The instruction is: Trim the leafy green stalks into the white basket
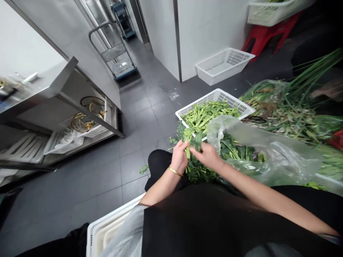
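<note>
My left hand (179, 156) grips a green vegetable stem (187, 150) between thumb and fingers, and a gold bangle (175, 171) circles that wrist. My right hand (207, 156) pinches the same stem's leafy part from the other side. Just below both hands lies a heap of dark leafy greens (197, 171). Directly ahead, a white plastic basket (214, 100) holds bright green trimmed stems. A clear plastic bag (257, 151) spreads to the right of my right hand, with more greens beneath it.
Bundled green stalks (297, 114) and black-handled scissors (257, 120) lie at right. A white basket (225, 66) sits on the dark tiled floor. Behind it stands a red stool (264, 32). Steel shelving (88, 117) stands left, a trolley (114, 53) beyond, white crates (107, 228) below.
</note>
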`<action>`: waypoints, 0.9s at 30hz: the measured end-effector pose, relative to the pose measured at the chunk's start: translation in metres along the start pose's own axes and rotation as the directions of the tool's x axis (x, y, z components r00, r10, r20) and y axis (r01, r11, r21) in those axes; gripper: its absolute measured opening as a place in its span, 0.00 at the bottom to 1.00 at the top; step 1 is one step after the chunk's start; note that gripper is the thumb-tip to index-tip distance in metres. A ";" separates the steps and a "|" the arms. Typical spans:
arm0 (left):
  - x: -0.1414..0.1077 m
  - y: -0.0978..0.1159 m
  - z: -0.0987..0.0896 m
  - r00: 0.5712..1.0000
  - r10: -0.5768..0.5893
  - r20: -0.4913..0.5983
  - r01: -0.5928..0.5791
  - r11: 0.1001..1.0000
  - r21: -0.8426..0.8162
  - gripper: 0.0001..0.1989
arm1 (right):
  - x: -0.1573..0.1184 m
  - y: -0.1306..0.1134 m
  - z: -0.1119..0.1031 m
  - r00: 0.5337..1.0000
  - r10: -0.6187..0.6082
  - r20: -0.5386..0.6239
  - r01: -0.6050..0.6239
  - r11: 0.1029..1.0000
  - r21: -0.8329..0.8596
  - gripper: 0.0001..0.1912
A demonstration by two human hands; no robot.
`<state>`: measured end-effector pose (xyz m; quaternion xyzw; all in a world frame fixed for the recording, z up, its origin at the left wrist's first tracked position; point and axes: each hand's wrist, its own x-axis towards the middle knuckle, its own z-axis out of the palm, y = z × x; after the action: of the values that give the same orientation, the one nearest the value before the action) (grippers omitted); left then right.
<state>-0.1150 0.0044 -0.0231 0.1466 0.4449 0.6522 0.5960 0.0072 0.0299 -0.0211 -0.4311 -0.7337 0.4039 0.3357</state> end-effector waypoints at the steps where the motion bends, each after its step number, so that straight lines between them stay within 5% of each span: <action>1: 0.003 0.000 -0.001 1.000 -0.012 -0.017 0.012 1.000 -0.028 0.11 | -0.008 -0.001 0.003 0.999 -0.051 0.015 0.051 0.998 -0.023 0.17; 4: 0.007 -0.002 -0.002 1.000 -0.030 -0.008 0.030 0.998 -0.046 0.07 | -0.015 0.000 0.001 0.998 0.007 0.060 -0.003 0.998 -0.069 0.19; 7: 0.002 -0.006 -0.002 0.999 -0.010 0.053 0.012 1.000 -0.028 0.13 | 0.006 0.008 -0.008 0.992 0.126 -0.009 -0.126 0.980 -0.157 0.23; 10: -0.004 -0.005 -0.005 0.995 -0.053 0.082 0.057 0.998 -0.041 0.22 | 0.028 0.019 -0.011 0.979 0.188 0.077 -0.180 0.978 -0.108 0.26; 12: -0.004 -0.004 -0.008 0.988 -0.121 0.099 0.123 0.992 -0.022 0.18 | 0.032 0.026 -0.008 0.976 0.189 0.108 -0.183 0.981 -0.070 0.26; 17: 0.004 -0.015 -0.012 0.930 -0.355 0.094 0.348 0.933 0.089 0.17 | 0.009 0.032 0.008 0.993 -0.040 -0.108 0.000 0.938 -0.346 0.23; 20: 0.012 -0.017 -0.007 0.945 -0.325 -0.016 0.325 0.945 0.011 0.17 | -0.015 0.028 0.009 0.968 -0.247 0.038 0.245 0.906 -0.344 0.18; 22: 0.016 -0.013 -0.002 0.947 -0.321 -0.026 0.320 0.947 -0.025 0.16 | -0.024 0.026 0.002 0.956 -0.254 0.147 0.285 0.926 -0.249 0.17; 25: 0.013 -0.009 0.005 0.967 -0.244 0.071 0.241 0.969 0.060 0.14 | -0.013 0.025 -0.017 0.982 0.065 0.177 -0.048 0.994 -0.100 0.23; 27: 0.008 -0.010 0.009 0.968 -0.172 0.181 0.139 0.974 0.181 0.17 | 0.005 0.025 -0.028 0.955 0.247 0.167 -0.247 0.969 -0.020 0.24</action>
<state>-0.1034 0.0142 -0.0284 0.2239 0.4473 0.5463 0.6718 0.0381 0.0506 -0.0299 -0.4836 -0.6996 0.4780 0.2197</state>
